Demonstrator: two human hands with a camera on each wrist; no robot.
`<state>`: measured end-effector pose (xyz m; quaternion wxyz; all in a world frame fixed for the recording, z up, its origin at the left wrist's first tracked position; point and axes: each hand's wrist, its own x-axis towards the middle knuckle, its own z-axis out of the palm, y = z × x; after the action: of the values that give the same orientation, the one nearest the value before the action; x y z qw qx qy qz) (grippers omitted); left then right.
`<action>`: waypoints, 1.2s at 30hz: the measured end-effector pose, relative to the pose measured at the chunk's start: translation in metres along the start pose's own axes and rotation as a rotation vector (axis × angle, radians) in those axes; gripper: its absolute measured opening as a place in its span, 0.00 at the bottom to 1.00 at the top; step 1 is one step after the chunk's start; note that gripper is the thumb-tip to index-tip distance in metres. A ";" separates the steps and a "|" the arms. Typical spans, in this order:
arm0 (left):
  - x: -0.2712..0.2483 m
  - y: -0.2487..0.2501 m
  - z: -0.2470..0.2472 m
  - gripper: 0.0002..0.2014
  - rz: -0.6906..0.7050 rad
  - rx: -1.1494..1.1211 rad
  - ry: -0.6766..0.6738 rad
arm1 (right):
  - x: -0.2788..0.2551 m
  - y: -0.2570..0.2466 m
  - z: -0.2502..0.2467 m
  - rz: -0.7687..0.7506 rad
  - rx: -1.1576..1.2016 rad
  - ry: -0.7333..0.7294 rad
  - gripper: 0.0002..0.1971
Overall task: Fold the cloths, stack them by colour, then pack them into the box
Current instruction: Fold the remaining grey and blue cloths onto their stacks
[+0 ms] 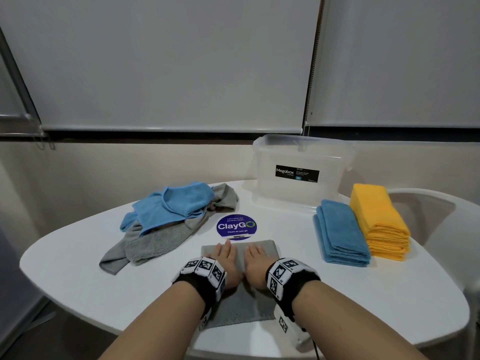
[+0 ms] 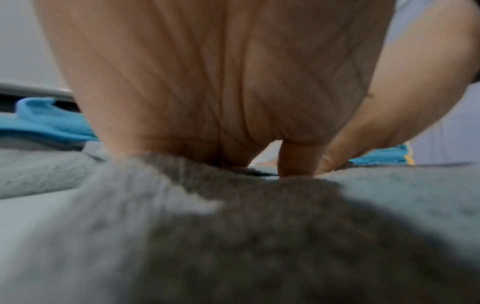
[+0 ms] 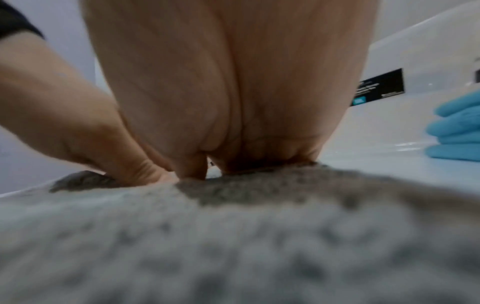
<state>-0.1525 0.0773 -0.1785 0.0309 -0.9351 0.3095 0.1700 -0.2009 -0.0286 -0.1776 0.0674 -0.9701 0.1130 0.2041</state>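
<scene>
**Mia:** What are the hands doing?

**Ben:** Both are flat on a grey cloth. The left hand and the right hand lie side by side, nearly touching, fingers straight and pushing down. They pinch nothing. It looks like they are smoothing a fold.

**Mia:** Is that cloth all folded?

**Ben:** I think not yet. It reaches from past the fingertips back under the wrists, so it likely needs one more fold.

**Mia:** What is done already?

**Ben:** Well off to the right of the right hand sits a tall yellow stack. Touching it, on the side nearer the hands, is a shorter stack of folded blue cloths. Yellow looks finished, because I see no loose yellow cloths.

**Mia:** And what is left?

**Ben:** Out past the left hand, to its left, is a messy pile. It has loose blue cloths on top and loose grey cloths under and around them. I cannot count them. All of those need folding.

**Mia:** Is there a grey stack?

**Ben:** I see none. The cloth under the hands may be the first grey one.

**Mia:** Where is the box?

**Ben:** The clear plastic box stands far ahead of the right hand, a little to its right. Its lid looks on, and it seems to have no cloths inside. So packing has not begun. I would say the job is about half done.
</scene>
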 end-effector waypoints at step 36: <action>-0.078 -0.056 -0.003 0.64 0.337 -0.010 -0.026 | -0.091 0.065 0.011 -0.326 0.021 0.176 0.43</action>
<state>-0.1770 0.1659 -0.1520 0.0013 -0.8677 0.4607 0.1865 -0.3021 -0.0721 -0.1563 0.0998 -0.9888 -0.0383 0.1037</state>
